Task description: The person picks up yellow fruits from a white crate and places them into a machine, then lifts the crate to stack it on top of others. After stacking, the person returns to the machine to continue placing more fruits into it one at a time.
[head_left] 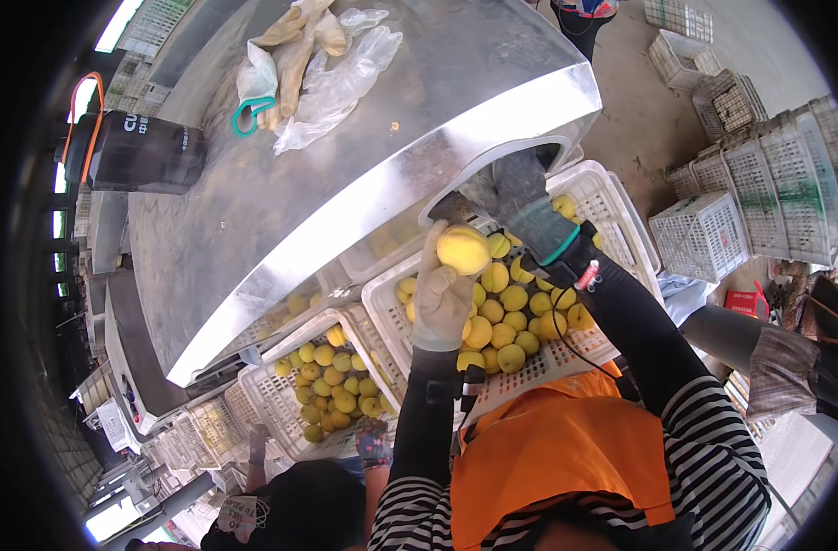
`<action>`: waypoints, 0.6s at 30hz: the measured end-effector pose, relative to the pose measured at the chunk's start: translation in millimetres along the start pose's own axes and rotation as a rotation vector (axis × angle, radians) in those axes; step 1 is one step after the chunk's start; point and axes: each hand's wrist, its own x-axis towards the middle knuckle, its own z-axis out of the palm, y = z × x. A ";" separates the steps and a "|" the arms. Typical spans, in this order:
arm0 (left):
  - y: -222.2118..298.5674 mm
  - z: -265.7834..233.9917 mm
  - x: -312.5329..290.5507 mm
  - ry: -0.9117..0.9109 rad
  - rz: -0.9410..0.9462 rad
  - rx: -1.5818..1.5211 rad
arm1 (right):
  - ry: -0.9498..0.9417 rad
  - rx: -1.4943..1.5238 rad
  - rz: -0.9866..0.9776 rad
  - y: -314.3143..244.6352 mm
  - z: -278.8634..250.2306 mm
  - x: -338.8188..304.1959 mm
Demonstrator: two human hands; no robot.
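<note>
My left hand point(442, 308), in a pale cream glove, has its fingers round a yellow peach point(463, 250), held above a white plastic crate point(379, 292). Many yellow peaches point(514, 297) lie in that crate. My right hand point(529, 204) wears a dark grey glove with a teal cuff. It reaches over the far part of the crate to a rounded opening point(566, 144) in the metal table's edge. Its fingers are in shadow and blend with the opening, so their pose and any held thing are unclear.
A metal table point(345, 202) with a shiny rim curves across the front. On it lie used gloves point(295, 55), a clear plastic bag point(350, 87) and a black cylindrical container point(143, 151). A second peach crate point(286, 441) stands left, near another person point(299, 505). Stacked crates point(777, 184) fill the right.
</note>
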 end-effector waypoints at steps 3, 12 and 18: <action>-1.3 13.3 6.8 -0.118 -0.065 -0.100 | 0.476 0.148 -0.627 1.7 -5.6 -64.6; -55.9 -33.6 -19.7 0.412 -0.087 0.421 | 0.647 -0.093 -0.177 40.8 47.3 -5.1; -90.1 -71.9 -11.1 0.213 -0.336 1.780 | 0.087 -0.550 -0.123 12.0 12.2 18.2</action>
